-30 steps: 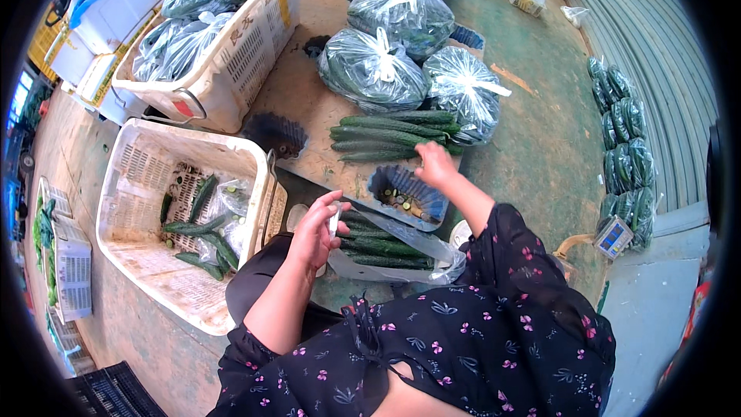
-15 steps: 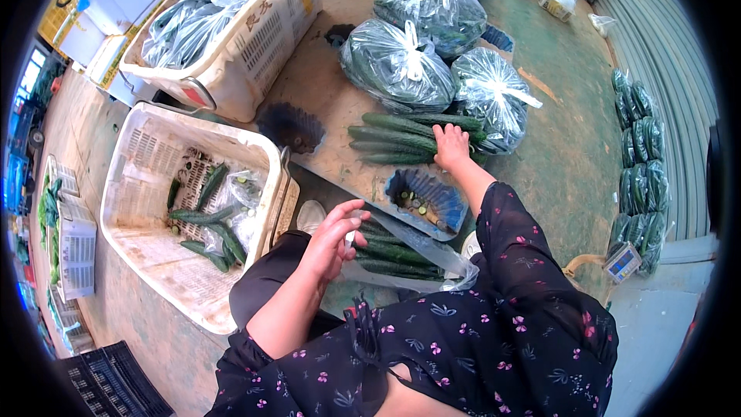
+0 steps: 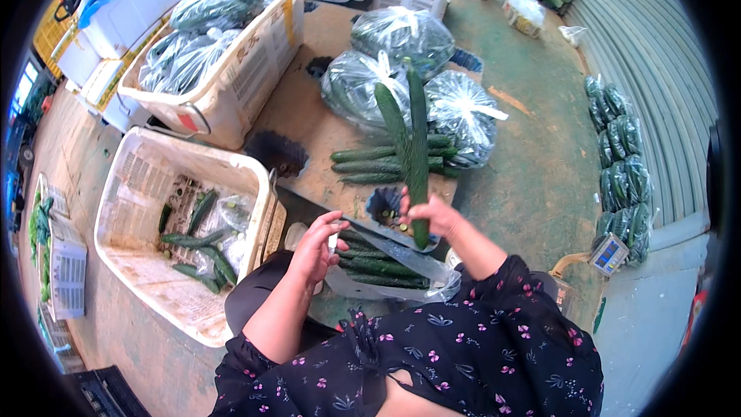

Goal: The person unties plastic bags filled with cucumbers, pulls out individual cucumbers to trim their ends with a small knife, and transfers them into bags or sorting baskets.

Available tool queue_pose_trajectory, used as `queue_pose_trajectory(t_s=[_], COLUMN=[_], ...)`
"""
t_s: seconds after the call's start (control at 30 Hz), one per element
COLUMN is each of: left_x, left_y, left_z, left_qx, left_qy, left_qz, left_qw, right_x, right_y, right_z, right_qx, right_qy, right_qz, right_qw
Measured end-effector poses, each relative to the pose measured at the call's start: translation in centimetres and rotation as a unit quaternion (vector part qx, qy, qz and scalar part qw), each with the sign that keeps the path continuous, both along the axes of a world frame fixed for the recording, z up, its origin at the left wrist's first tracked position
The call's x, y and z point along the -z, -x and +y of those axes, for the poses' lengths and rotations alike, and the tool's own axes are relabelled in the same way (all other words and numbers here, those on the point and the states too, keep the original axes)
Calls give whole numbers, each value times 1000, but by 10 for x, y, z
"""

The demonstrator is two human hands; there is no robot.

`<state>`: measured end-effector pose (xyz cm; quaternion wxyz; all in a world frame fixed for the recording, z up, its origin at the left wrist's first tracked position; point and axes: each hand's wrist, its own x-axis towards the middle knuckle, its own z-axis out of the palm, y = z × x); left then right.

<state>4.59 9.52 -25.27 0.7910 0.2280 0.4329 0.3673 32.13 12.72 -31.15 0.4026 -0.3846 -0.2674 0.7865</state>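
Note:
My right hand (image 3: 434, 215) is closed round the lower ends of two long cucumbers (image 3: 417, 154), which stand upright and spread apart at the top. Below them a clear plastic bag (image 3: 441, 282) with several cucumbers inside lies open at my lap. At the bag's left edge my left hand (image 3: 311, 249) has its fingers curled, with a bit of whitish film by the thumb. A row of loose cucumbers (image 3: 370, 165) lies on the brown board (image 3: 301, 194) beyond. Behind that row are three tied bags of cucumbers (image 3: 461, 120).
At left stands a dirty white crate (image 3: 139, 278) with a few cucumbers and plastic. A second white crate (image 3: 255, 69) behind it holds bagged cucumbers. A blue ribbed tub (image 3: 382, 205) is set at the board's near edge. Bagged cucumbers (image 3: 621, 177) and a scale display (image 3: 609, 253) are at right.
My right hand has lifted two cucumbers off the row and brought them back toward me, above the bag. My left hand stays by the bag's edge. The view has shifted slightly.

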Motion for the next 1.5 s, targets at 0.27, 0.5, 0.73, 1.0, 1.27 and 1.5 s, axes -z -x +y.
queue_pose_trajectory(t_s=[0.27,0.5,0.73,1.0,1.27,1.5], left_x=[15,19,19,22,8,3], left_y=[7,13,9,6,3,0], left_z=[2,3,3,-1,-4,-2], left_qx=[-16,-46,-23,3,16,23], left_qy=[-11,-11,-16,-40,-17,-6], left_qz=[-43,-67,-68,-13,-26,-15], left_qw=[999,997,997,999,999,1000], right_x=[62,139,134,74,56,53], right_y=[46,-17,-3,-8,-49,-29], right_z=[-85,-122,-117,-59,23,65], right_qx=[-152,-214,-404,-383,-160,-102], right_qy=[-253,-181,-167,-106,-240,-330], right_qz=[-196,-571,-607,-329,-638,-772], right_qw=[935,771,664,857,714,533])
